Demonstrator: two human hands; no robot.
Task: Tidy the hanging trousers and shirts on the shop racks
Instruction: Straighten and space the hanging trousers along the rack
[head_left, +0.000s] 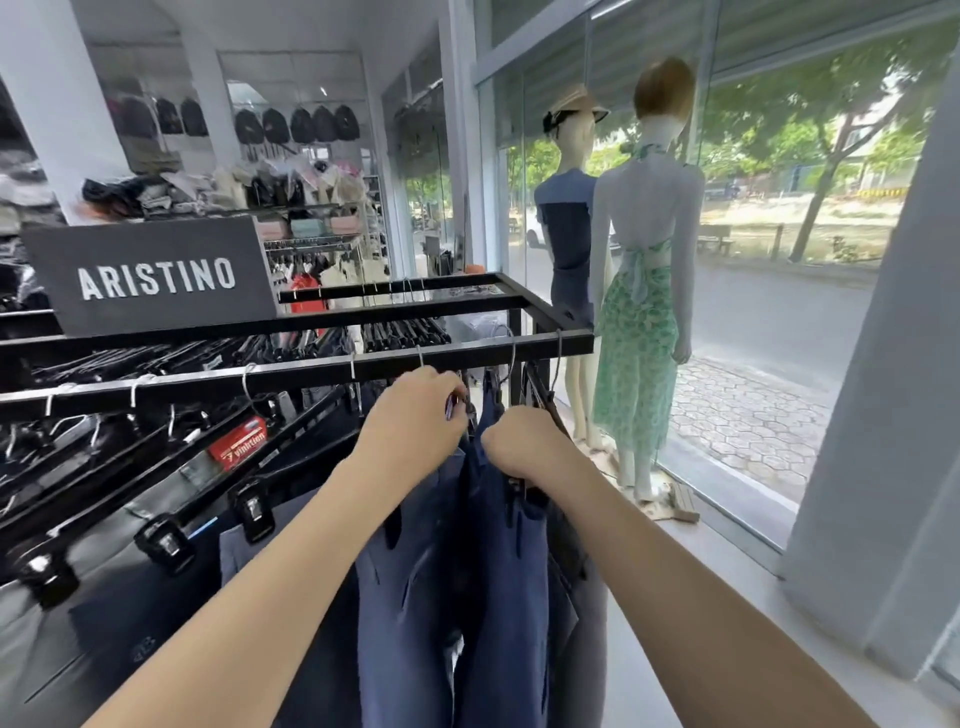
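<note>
A black metal rack (322, 366) runs across the view with several trousers hung on black clip hangers. Navy blue trousers (498, 597) hang near the rack's right end, straight in front of me. My left hand (415, 415) pinches the top of a clip hanger just under the rail, fingers curled round it. My right hand (524, 441) grips the waistband and hanger of the navy trousers from the right side. Grey and dark trousers (130, 587) hang in a slanted row to the left, one carrying a red tag (238, 443).
A dark sign reading ARISTINO (156, 278) stands on the rack. Two mannequins (644, 291) stand by the glass shop window to the right, on a low ledge. Shelves with bags and clothes fill the back left. A grey pillar (883, 415) rises at the right.
</note>
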